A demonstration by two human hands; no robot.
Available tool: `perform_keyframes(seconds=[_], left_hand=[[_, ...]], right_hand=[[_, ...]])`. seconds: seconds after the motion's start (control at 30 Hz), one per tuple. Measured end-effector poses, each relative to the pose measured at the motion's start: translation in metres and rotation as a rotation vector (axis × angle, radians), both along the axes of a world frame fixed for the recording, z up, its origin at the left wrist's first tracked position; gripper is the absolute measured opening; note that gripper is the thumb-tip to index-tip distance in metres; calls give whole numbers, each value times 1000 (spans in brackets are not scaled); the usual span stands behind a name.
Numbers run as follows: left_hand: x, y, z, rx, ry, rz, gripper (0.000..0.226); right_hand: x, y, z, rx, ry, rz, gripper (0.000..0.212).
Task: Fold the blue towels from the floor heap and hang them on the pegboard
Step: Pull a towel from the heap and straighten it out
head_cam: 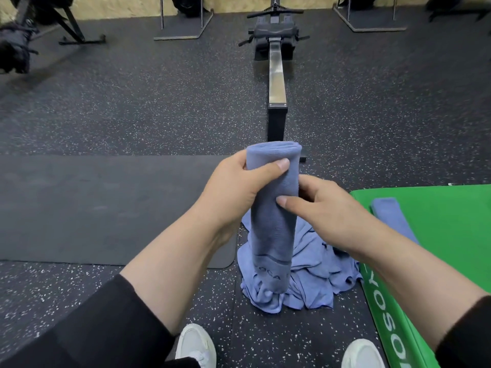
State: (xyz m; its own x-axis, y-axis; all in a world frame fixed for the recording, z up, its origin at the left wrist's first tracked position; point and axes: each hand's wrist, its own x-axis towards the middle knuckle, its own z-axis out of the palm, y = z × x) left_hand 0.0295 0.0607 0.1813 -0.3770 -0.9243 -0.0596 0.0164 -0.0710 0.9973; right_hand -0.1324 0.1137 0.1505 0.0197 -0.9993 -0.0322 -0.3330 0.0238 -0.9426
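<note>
**Folded towel up in both hands, over the heap**

Speckled floor [132, 115] all round, with a rower [276, 83] dead ahead, dark mat [106, 208] on the left and green box [438, 235] on the right carrying one folded strip [393, 219]. Crumpled heap [313, 274] down between mat and box. Held upright above it: narrow folded towel [273, 208], left hand [236, 187] wrapped round the top, right hand [326, 205] pinching its right edge lower down. White shoes [196, 346] at the bottom.

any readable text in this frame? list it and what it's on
"YOGA": woven into the band near the lower end of the folded blue towel held by the left hand and right hand; letters after it are hidden.
"YOSO...": white letters on the side of the green box, cut off by the frame edge.
Nothing else readable.
</note>
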Motion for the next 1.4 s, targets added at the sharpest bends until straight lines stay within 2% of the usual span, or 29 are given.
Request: perform_keyframes(seconds=[0.13, 0.27, 0.43, 0.53, 0.6, 0.7, 0.8, 0.9, 1.0, 1.03, 1.2, 1.4], left_hand=[[1, -3, 0, 84, 86, 104, 18], [3, -9, 4, 128, 146, 161, 16], [6, -15, 7, 175, 267, 193, 11], [9, -16, 2, 256, 232, 93, 22], [8, -16, -5, 266, 193, 94, 23], [8, -20, -7, 268, 229, 151, 17], [9, -25, -6, 266, 262, 164, 19], [10, -28, -6, 268, 282, 185, 18], [10, -31, -3, 273, 322, 201, 18], [10, -32, -2, 272, 333, 206, 19], [5, -35, 2, 265, 360, 242, 21], [-13, -37, 3, 271, 335, 270, 30]], right_hand=[[3, 0, -4, 6, 89, -22, 18], [10, 3, -8, 48, 61, 17, 34], [14, 4, -14, 47, 156, 58, 20], [10, 4, -12, 36, 183, 62, 17], [7, 4, -12, 44, 208, 57, 20], [9, 5, -12, 40, 256, 38, 30], [13, 7, -15, 57, 209, 4, 41], [16, 12, -16, 124, 154, 41, 31], [15, 17, -20, 217, 146, 142, 38], [13, 19, -22, 228, 165, 156, 35], [-2, 28, -22, 251, 201, 149, 19], [-32, 40, -8, 268, 122, 104, 20]])
